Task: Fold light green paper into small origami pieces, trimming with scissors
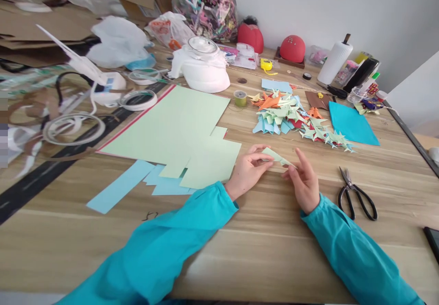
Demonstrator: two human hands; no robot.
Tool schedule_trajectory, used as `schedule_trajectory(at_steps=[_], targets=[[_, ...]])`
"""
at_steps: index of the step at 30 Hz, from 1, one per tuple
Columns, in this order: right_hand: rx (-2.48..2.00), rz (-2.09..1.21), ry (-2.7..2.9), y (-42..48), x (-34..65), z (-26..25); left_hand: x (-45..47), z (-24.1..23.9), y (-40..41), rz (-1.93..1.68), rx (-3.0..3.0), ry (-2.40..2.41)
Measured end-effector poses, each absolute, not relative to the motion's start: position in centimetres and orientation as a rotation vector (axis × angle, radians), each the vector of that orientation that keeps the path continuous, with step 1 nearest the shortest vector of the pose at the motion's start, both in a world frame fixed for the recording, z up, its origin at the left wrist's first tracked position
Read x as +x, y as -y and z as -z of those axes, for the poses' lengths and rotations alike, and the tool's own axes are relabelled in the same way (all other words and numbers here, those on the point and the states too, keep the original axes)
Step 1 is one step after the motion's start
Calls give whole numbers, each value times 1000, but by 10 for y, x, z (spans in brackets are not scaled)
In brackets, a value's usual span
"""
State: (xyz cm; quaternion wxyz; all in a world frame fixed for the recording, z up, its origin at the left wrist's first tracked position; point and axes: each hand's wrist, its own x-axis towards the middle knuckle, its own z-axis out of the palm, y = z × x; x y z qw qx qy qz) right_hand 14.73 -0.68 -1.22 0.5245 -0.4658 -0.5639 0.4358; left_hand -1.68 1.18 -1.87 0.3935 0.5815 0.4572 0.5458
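Observation:
Both my hands rest on the wooden table (267, 245) around a small folded piece of light green paper (276, 156). My left hand (247, 171) pinches its left end with curled fingers. My right hand (303, 181) pinches its right tip between thumb and fingers. Both arms wear teal sleeves. Behind the hands lies a pile of several folded paper shapes (291, 115) in green, blue and orange.
Large light green sheets (171, 126) and light blue paper strips (116, 190) lie to the left. Black scissors (356, 195) lie to the right, a teal sheet (351, 123) behind them. Tape rolls (73, 129), a white kettle (202, 65), a thread spool (240, 97) and clutter line the back.

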Motion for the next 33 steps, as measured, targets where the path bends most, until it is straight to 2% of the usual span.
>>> schedule_trajectory(at_steps=[6, 11, 16, 27, 33], targets=[[-1227, -1033, 1068, 22, 130, 11, -13, 16, -14, -1437, 1079, -1292], [-1142, -1171, 1333, 30, 121, 10, -10, 13, -12, -1415, 889, -1115], [-1113, -1112, 1335, 2, 119, 10, -9, 7, -3, -1267, 1022, -982], [-934, -1525, 1139, -20, 143, 21, -20, -2, -8, -1118, 1252, -964], [-872, -1596, 1140, -25, 147, 18, -22, 1, -9, -1079, 1243, -900]])
